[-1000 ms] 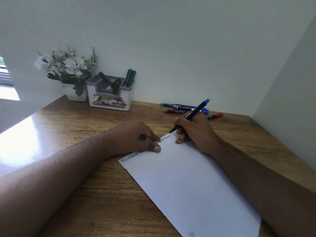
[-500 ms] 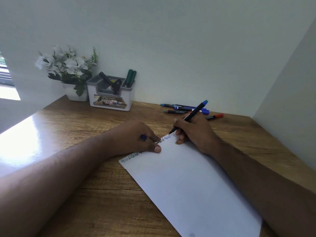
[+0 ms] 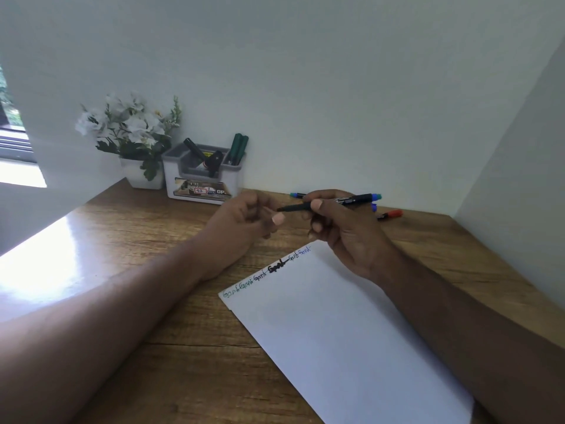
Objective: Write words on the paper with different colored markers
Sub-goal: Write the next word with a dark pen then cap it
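A white paper [image 3: 336,332] lies askew on the wooden table [image 3: 153,240], with a row of words in several colours along its top edge [image 3: 269,269]. My right hand [image 3: 345,231] hovers above the paper's far corner and grips a black marker [image 3: 354,198] with a blue-green end. The marker lies level, its tip pointing left. My left hand [image 3: 241,221] is raised beside that tip with its fingers curled. The blue cap it held earlier is hidden inside the fingers.
More markers lie by the back wall: a red-capped marker [image 3: 393,214] and a green-ended marker [image 3: 295,195], partly hidden by my right hand. A grey-white organizer [image 3: 203,175] with pens and a flower pot [image 3: 137,175] stand at the back left. A side wall [image 3: 519,179] closes the right.
Both hands have lifted off the paper. My right hand has turned the marker from writing on the page to level, tip toward my left hand. The written words are uncovered.
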`<state>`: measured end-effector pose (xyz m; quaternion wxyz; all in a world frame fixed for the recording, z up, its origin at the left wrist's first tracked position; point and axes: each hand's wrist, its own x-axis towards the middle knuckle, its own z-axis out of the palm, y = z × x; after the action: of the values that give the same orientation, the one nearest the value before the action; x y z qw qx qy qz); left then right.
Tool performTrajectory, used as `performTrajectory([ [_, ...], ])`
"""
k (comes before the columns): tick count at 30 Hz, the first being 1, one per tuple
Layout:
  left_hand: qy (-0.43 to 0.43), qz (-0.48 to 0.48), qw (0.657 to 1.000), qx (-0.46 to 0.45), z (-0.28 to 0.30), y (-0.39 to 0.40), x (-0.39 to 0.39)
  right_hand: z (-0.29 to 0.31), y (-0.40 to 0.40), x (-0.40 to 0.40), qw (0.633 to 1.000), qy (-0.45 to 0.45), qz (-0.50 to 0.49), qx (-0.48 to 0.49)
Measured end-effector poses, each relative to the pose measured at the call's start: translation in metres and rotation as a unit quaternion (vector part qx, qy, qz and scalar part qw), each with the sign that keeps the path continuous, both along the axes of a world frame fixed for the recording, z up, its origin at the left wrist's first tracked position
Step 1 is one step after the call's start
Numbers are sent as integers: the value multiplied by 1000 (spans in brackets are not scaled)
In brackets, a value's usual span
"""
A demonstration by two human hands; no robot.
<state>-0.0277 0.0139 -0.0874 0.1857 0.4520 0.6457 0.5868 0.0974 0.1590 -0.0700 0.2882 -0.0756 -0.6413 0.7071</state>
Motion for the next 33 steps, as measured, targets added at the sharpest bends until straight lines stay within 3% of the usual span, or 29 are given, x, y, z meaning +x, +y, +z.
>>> performTrajectory([
  [7,-108,0,994,33,-2,-2,-6,-1,-4,2,1000,-18,-8,13],
  [20,-128,-17,991,20,5,-2,7,-3,-28,2,990,-32,28,136],
  [24,-199,-23,979,46,3,0,8,-7,-34,0,991,-17,16,130],
  [33,-193,-32,980,23,3,-1,9,-14,-36,1,993,-21,23,113],
])
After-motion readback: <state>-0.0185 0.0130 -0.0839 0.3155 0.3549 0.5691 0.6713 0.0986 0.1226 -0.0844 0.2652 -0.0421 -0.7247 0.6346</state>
